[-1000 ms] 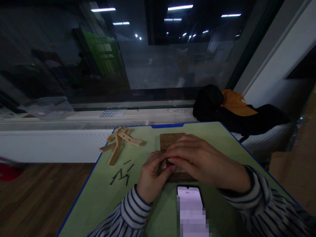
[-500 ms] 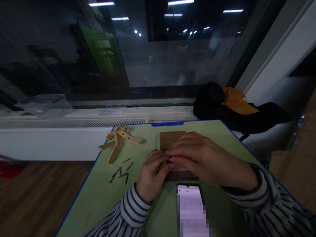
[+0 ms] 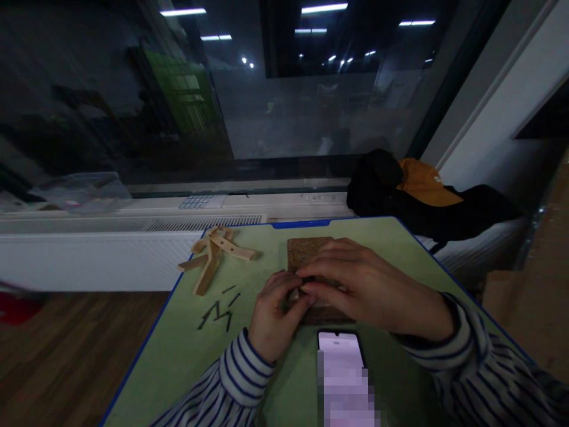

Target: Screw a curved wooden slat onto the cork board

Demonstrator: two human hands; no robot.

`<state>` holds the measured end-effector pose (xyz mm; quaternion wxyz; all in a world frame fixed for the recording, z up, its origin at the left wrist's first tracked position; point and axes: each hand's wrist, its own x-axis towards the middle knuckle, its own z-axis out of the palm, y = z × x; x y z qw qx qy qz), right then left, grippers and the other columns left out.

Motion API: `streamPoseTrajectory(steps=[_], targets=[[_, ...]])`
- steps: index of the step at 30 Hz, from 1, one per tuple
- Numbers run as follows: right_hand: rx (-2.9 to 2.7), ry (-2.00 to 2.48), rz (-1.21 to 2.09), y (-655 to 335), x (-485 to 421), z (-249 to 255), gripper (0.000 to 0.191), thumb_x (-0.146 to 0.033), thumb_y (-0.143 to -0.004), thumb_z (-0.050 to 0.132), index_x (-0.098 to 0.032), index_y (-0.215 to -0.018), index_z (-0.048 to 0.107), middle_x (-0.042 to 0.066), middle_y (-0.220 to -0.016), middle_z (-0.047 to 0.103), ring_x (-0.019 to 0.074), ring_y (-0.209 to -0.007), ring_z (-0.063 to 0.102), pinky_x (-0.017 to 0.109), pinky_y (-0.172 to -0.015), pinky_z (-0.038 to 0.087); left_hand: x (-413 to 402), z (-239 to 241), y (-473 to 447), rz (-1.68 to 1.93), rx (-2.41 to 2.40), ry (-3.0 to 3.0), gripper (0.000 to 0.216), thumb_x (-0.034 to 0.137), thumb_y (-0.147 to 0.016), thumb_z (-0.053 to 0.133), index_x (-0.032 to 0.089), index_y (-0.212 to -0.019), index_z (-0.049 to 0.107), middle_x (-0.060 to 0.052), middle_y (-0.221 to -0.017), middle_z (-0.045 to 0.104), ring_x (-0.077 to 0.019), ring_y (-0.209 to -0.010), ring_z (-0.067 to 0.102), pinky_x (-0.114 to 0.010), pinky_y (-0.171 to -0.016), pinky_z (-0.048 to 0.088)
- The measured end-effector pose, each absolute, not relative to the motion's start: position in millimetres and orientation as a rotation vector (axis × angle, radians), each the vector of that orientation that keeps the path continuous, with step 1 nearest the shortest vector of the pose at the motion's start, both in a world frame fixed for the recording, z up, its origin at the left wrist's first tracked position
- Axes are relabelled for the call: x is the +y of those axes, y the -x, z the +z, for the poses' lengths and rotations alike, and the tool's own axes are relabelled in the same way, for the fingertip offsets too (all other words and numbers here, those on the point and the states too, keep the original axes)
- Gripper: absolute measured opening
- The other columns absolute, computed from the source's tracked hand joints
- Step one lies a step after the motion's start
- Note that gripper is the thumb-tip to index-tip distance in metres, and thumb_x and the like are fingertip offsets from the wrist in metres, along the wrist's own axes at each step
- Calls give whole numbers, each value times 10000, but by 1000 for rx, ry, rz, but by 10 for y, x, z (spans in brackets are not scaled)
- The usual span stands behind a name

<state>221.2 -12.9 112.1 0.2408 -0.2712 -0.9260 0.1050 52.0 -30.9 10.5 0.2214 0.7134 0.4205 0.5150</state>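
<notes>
A brown rectangular block or board (image 3: 306,248) with marks on its top lies on the green tabletop, mostly covered by my hands. My left hand (image 3: 278,311) is over its left side, thumb and fingers pinched together. From the right, my right hand (image 3: 355,281) reaches across the block, its thumb and fingertips closed against those of the left. Something small and dark shows between the fingertips, too hidden to name. Just below the block lies a phone (image 3: 340,373) with a lit screen.
Light wooden pieces (image 3: 216,255) with holes lie at the table's back left. Several thin dark sticks (image 3: 217,311) are scattered nearer me. Behind stand a radiator (image 3: 111,261) and a sill with a clear plastic box (image 3: 84,191). An orange cap (image 3: 429,181) rests on dark clothing.
The right hand's fingertips and thumb have shifted slightly, showing a little more of the dark thing between them. Both hands stay over the block; the view has moved very slightly.
</notes>
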Motion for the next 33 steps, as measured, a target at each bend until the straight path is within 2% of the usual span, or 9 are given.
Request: streamPoseTrajectory(steps=[5,12,17,21,29,33], targets=[[-2523,727,342,-2210,-145,1134,253,-219,-876,522,-176,-1118,585,55,-1026,650,176,-984,545,332,-889,393,-285,93,-511,1421,1097,-1976,76,196,-766,644,168,-836,648,-67,-894,673,-202,-912,592,-342,-831,459],[-2539,672,402,-2194,-114,1137,190,-164,-862,543,-217,-1025,625,4,-946,674,161,-907,548,313,-866,379,-273,77,-481,1371,1046,-2002,101,182,-797,619,185,-887,664,-60,-927,665,-204,-943,564,-355,-853,432],[-2548,691,377,-2200,-88,1131,128,-222,-868,547,-192,-955,636,4,-853,652,147,-847,546,293,-816,380,-280,82,-477,1311,1014,-2025,141,170,-821,587,175,-941,661,-70,-954,661,-210,-978,541,-367,-879,419],[-2546,723,306,-2214,-73,1121,138,-242,-868,550,-180,-960,631,13,-872,646,150,-868,548,300,-819,375,-290,95,-500,1296,1008,-2050,167,141,-835,557,171,-972,649,-70,-988,653,-199,-991,537,-355,-888,416],[-2563,758,252,-2222,-107,1122,170,-264,-874,537,-171,-978,634,28,-869,652,170,-869,553,336,-832,376,-303,72,-557,1474,1108,-1971,136,150,-741,670,164,-874,648,-58,-918,664,-190,-909,577,-326,-827,448],[-2547,742,261,-2237,-137,1136,220,-255,-869,546,-173,-1064,603,29,-991,658,166,-959,541,318,-895,361,-294,77,-554,1483,1092,-1988,76,170,-766,650,150,-839,657,-71,-895,675,-196,-905,585,-341,-836,447]])
